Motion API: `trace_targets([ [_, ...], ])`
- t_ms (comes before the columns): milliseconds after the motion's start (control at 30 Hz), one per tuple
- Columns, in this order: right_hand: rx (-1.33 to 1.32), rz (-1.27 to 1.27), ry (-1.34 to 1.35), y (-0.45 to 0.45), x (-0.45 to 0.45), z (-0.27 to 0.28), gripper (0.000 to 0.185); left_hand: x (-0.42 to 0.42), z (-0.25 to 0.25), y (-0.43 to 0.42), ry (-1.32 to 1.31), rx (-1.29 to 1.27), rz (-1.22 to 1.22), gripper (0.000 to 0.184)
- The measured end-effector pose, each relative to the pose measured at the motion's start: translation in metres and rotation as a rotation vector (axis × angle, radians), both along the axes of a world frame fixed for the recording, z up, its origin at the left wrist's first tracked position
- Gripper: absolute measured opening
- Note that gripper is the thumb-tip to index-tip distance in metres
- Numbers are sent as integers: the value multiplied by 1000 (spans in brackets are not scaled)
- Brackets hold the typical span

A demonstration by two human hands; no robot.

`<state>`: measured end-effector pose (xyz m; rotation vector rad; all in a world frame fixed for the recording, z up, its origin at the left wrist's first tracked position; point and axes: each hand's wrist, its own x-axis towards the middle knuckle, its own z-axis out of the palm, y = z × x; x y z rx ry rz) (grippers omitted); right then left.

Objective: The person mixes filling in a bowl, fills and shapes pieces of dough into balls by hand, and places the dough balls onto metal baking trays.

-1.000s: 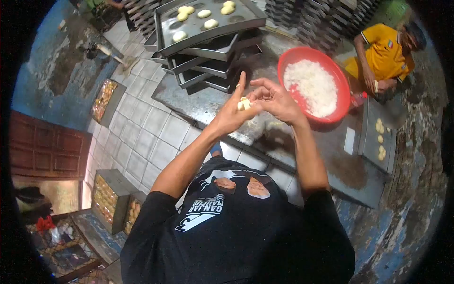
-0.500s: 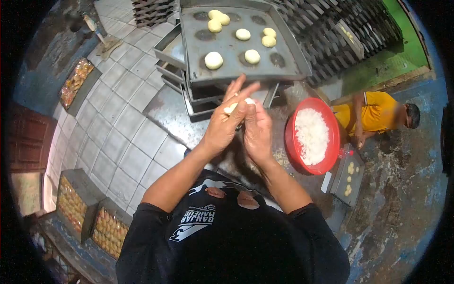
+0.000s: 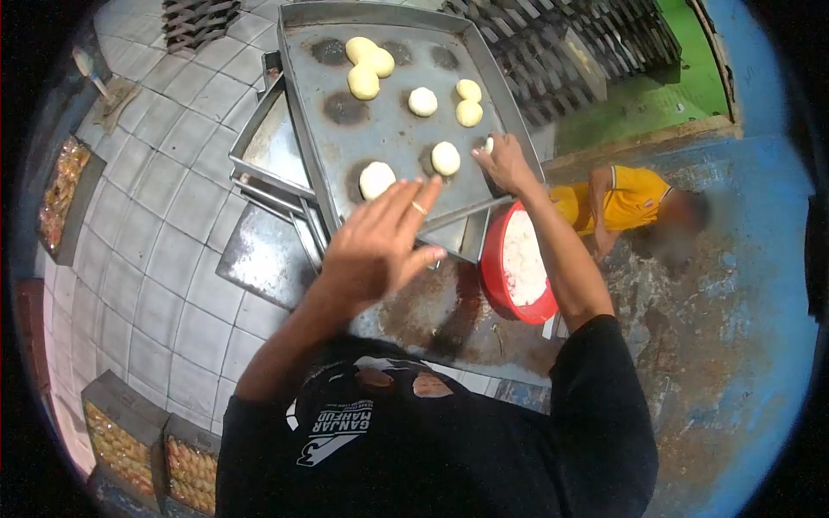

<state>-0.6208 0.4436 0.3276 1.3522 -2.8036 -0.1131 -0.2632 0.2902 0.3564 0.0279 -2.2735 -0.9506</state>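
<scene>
the hands are apart. the right hand (image 3: pixel 508 164) pinches a small pale dough ball (image 3: pixel 490 145) by the right side of the baking tray (image 3: pixel 397 147); whether the ball touches the metal, i cannot tell. the left hand (image 3: pixel 376 242) hovers over the near edge with fingers outstretched, its palm hidden, nothing visible in its grip.

for a clean placement, i'd lower the ball onto bare metal — clear of the 2 touching balls (image 3: pixel 469 113) just beyond it — and loosen the fingertips gently so it keeps its round shape. the left fingers look close to the near-left ball (image 3: pixel 376 180); lifting them a little would avoid a dent. the baking tray sits askew on stacked trays (image 3: pixel 281 142), so leaning on its rim could shift it.
</scene>
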Motion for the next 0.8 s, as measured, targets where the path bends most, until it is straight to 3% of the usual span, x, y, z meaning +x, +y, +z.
trace_targets([
  [67, 59, 32, -6, -11, -19, 10, 62, 1, -7, -1, -138, 22, -80, 80],
  [100, -141, 7, -382, -14, -22, 23, 67, 2, -7, -3, -154, -56, -87, 76],
  [200, -405, -147, -701, -12, -57, -1, 76, 2, -6, -2, -225, -134, -49, 75],
  [267, -139, 12, -100, -31, -58, -45, 80, 2, -5, -4, -229, -162, -22, 74],
  [333, -74, -58, -55, -50, -40, -40, 82, 3, -5, -5, -270, -173, -48, 72],
  [400, -123, -33, -207, -46, -38, -26, 87, 5, -5, 0, -235, -209, -27, 70],
  [433, -195, -100, -412, -49, -36, -13, 89, 2, -6, -2, -235, -203, -26, 70],
  [467, -193, -80, -404, -55, -37, 3, 89, 2, -6, -3, -245, -191, -20, 69],
  [533, -560, -351, -924, -63, -32, 30, 85, 5, -7, -1, -259, -187, -3, 68],
  [567, -492, -328, -940, -66, -25, 29, 87, 6, -7, -1, -295, -187, -23, 67],
  [600, -118, -39, -151, -44, -68, -40, 92, 5, -7, -3, -322, -196, -39, 67],
  [700, -64, -98, -79, -56, -24, -11, 96, 3, -10, 0, -289, -229, -10, 66],
  [800, -519, -416, -1048, -56, -52, 35, 87, 5, -10, 3, -282, -255, 40, 64],
])
